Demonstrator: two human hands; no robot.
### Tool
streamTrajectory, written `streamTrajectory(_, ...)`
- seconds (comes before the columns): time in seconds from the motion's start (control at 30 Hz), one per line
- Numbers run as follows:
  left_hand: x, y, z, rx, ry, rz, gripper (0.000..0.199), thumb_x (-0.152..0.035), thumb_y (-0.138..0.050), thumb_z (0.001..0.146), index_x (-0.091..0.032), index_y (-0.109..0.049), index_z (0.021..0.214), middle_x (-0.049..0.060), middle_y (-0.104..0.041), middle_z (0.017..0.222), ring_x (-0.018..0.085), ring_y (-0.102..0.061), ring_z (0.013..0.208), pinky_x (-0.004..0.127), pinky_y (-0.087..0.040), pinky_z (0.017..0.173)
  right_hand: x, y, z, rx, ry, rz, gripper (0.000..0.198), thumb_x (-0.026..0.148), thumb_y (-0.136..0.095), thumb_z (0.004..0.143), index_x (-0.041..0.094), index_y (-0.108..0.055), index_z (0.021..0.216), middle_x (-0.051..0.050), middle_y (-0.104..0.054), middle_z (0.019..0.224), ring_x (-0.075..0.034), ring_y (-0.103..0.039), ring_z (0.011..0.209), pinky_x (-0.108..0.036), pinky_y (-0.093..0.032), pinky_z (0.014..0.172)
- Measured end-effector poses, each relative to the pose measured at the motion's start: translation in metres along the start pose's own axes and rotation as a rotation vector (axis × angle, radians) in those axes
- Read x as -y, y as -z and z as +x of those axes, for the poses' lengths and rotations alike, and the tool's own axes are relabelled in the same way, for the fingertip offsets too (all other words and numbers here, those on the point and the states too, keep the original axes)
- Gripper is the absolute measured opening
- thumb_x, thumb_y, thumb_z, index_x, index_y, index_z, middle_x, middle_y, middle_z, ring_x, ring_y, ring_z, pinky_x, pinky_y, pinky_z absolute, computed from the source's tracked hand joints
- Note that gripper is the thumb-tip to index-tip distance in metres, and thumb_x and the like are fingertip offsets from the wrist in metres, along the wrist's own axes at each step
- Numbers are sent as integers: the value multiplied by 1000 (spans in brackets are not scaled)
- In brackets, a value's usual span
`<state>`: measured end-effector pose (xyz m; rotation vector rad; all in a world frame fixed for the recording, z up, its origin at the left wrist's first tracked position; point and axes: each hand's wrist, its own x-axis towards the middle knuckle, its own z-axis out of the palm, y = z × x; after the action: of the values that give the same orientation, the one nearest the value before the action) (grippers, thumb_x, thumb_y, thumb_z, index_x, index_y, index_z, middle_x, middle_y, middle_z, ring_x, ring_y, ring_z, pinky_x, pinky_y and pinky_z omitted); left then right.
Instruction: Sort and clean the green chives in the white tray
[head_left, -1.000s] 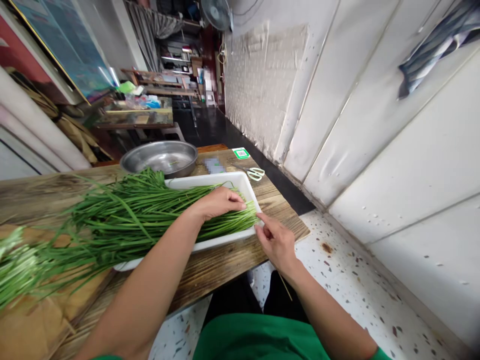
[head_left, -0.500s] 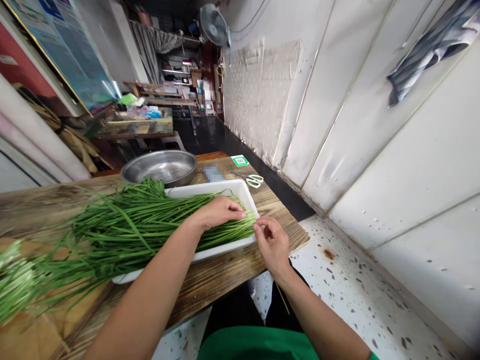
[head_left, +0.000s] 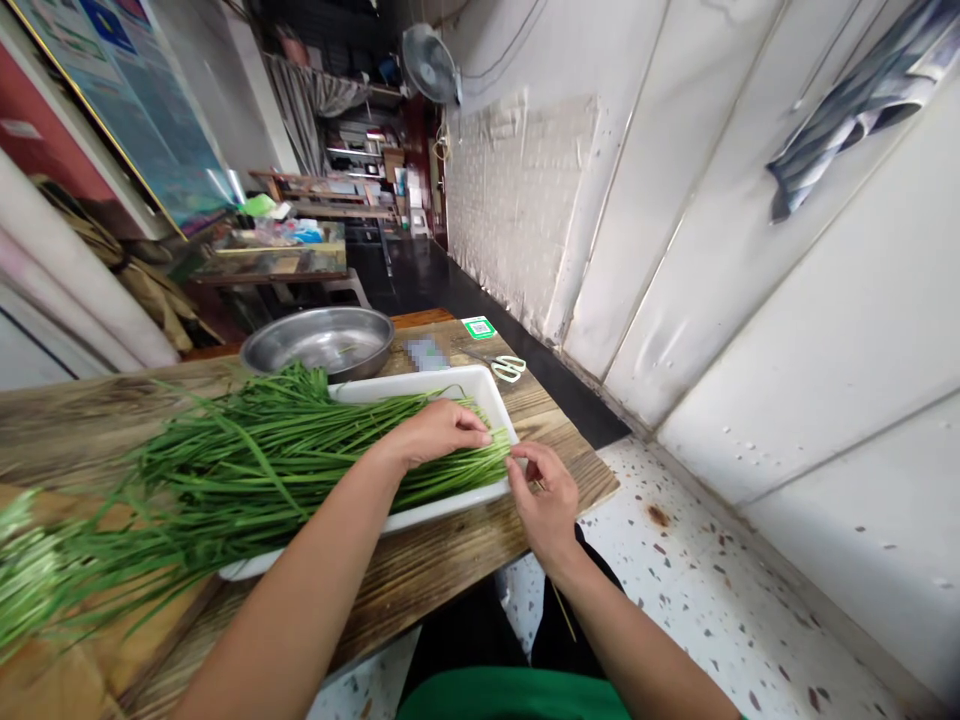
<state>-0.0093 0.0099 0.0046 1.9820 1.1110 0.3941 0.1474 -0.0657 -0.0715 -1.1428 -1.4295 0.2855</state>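
Note:
A large heap of garlic chives (head_left: pixel 247 450) lies lengthwise in a white tray (head_left: pixel 495 395), the long leaves spilling over its left end. My left hand (head_left: pixel 448 432) rests over the chives, thumb and fingers pinched on the pale stem ends at the right. Close beside it, my right hand (head_left: pixel 546 490) is at the tray's right rim, with thumb and forefinger together at the tips of the stems. A thin yellowish stalk (head_left: pixel 564 612) hangs below my right hand and seems to run up into its curled fingers.
Behind the tray stand a steel basin (head_left: pixel 319 340), light-handled scissors (head_left: pixel 508 368), a blurred-out object (head_left: pixel 426 353) and a green code card (head_left: pixel 478 327). More chives (head_left: pixel 30 570) lie at the left on a brown board (head_left: pixel 67 680). The wooden table's (head_left: pixel 592 475) right corner is close.
Both hands stay almost in place at the stem ends. My right thumb and fingers shift slightly; the view tilts a little.

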Motion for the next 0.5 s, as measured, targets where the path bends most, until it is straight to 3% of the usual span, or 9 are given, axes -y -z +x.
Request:
streamTrajectory(0.13,0,0,0,6,4,10,33,-44,-53,65,-15,-66,73,-3,-58,64,12,-48,63,21,-34,60,1,0,2,41,-5,-20,29,20,-48,79,18,-55,107,-4,-58,85,-11,-49,62,-25,-43,60)
streamTrajectory(0.27,-2,1,0,-5,11,16,34,-45,-53,64,-15,-66,73,-3,-57,63,12,-47,62,21,-33,59,4,1,4,88,11,-8,28,19,-46,79,18,-58,105,-6,-57,89,-13,-52,74,-26,-45,64)
streamTrajectory(0.5,-3,1,-1,11,12,-13,33,-44,-54,64,-15,-66,72,-2,-57,63,12,-47,60,21,-33,58,2,0,3,49,-11,-7,25,20,-47,79,19,-61,100,-7,-59,91,-15,-54,79,-29,-45,71)
